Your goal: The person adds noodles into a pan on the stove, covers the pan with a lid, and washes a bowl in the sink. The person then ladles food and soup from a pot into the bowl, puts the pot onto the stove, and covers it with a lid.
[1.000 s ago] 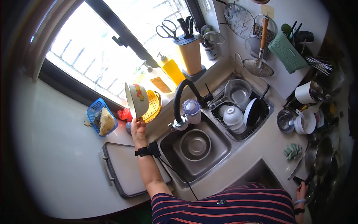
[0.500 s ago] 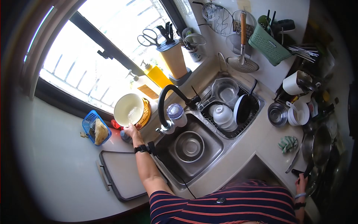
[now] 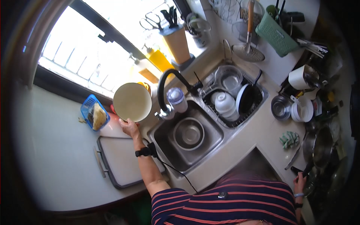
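Note:
My left hand (image 3: 129,128) grips the lower rim of a cream-coloured bowl (image 3: 132,102), fingers closed round its edge. The bowl is tilted so that its pale inside faces me, and it is held up near the window, left of the black faucet (image 3: 162,84). Behind the bowl, an orange-yellow item (image 3: 144,85) shows only in part. Far to the right, my right hand (image 3: 299,183) is closed on the black handle of a pan (image 3: 322,147) among the cookware. The pan's lower side is dim and partly hidden.
A metal pot (image 3: 188,134) sits in the sink (image 3: 180,163). White bowls (image 3: 225,104) and a small frying pan (image 3: 244,104) stand in the drying rack (image 3: 233,124). On the left counter are a blue basket (image 3: 90,108) and a cutting board (image 3: 122,159). A green-striped cloth (image 3: 289,140) lies right.
The cream bowl has turned so its inside faces me more squarely, and the glint inside it is gone. It hides more of the orange-yellow item. My right hand stays on the pan handle.

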`<move>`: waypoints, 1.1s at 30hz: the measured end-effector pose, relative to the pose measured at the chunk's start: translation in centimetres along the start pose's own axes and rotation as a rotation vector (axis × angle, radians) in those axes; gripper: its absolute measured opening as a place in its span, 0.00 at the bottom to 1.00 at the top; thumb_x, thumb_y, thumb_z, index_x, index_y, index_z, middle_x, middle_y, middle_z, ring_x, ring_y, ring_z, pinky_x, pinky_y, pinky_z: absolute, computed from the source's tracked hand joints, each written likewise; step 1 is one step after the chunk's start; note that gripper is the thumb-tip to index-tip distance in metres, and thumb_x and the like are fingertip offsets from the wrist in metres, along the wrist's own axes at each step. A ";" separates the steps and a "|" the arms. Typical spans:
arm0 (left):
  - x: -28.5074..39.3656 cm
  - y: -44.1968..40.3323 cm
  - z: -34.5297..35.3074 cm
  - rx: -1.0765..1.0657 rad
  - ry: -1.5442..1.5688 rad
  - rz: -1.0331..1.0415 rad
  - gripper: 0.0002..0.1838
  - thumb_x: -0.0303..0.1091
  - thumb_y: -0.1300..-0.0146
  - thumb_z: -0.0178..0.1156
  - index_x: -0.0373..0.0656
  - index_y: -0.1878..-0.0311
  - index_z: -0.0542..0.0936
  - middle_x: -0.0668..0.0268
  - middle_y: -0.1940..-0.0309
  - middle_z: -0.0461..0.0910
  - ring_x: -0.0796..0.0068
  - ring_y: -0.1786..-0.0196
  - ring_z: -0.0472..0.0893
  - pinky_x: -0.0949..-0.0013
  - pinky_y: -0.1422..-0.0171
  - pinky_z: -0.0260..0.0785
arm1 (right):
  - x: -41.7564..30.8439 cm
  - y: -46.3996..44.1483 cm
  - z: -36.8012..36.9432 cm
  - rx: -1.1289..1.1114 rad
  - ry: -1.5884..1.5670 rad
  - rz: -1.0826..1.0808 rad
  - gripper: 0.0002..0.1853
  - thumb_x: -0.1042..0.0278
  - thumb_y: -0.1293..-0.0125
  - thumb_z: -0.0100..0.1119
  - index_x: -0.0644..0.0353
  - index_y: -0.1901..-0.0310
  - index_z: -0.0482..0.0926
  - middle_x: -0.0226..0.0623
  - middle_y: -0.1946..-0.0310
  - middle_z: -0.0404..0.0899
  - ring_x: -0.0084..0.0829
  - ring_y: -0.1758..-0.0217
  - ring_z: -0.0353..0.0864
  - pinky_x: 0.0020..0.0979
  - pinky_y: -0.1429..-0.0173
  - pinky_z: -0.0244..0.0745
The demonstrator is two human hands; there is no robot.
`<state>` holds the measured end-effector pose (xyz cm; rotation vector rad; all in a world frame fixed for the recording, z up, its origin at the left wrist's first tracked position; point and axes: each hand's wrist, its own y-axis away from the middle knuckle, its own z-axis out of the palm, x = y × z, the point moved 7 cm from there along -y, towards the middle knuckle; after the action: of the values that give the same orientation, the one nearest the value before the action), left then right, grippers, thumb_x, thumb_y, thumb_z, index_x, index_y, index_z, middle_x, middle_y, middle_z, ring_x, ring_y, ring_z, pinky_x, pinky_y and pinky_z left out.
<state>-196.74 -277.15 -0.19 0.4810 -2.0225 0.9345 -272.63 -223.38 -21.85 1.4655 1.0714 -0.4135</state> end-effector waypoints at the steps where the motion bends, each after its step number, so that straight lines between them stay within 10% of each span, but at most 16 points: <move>1: -1.0 0.1 -0.9 0.024 -0.150 0.090 0.03 0.26 0.42 0.47 0.37 0.68 0.67 0.60 0.81 0.73 0.68 0.87 0.75 0.67 0.86 0.67 | 0.2 -0.3 -0.2 -0.049 0.007 -0.003 0.11 0.68 0.44 0.59 0.50 0.61 0.68 0.22 0.80 0.63 0.17 0.82 0.62 0.20 0.78 0.62; 18: -4.0 2.2 -4.4 -0.045 0.091 -0.140 0.06 0.25 0.40 0.48 0.37 0.71 0.63 0.64 0.80 0.69 0.73 0.91 0.71 0.72 0.93 0.66 | -0.7 0.8 0.3 -0.035 0.046 -0.021 0.10 0.67 0.44 0.58 0.50 0.61 0.68 0.23 0.80 0.64 0.16 0.79 0.64 0.19 0.77 0.63; 33: -15.6 -7.2 6.3 -0.084 0.458 -0.505 0.08 0.27 0.41 0.52 0.33 0.61 0.72 0.55 0.71 0.77 0.63 0.77 0.79 0.62 0.75 0.78 | -0.7 1.5 0.4 -0.032 0.005 -0.096 0.10 0.67 0.43 0.59 0.51 0.63 0.67 0.23 0.80 0.65 0.17 0.83 0.64 0.20 0.79 0.61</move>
<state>-186.61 -286.69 -12.05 0.6280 -1.4240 0.5779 -271.68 -223.83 -20.55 1.3914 1.1507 -0.4588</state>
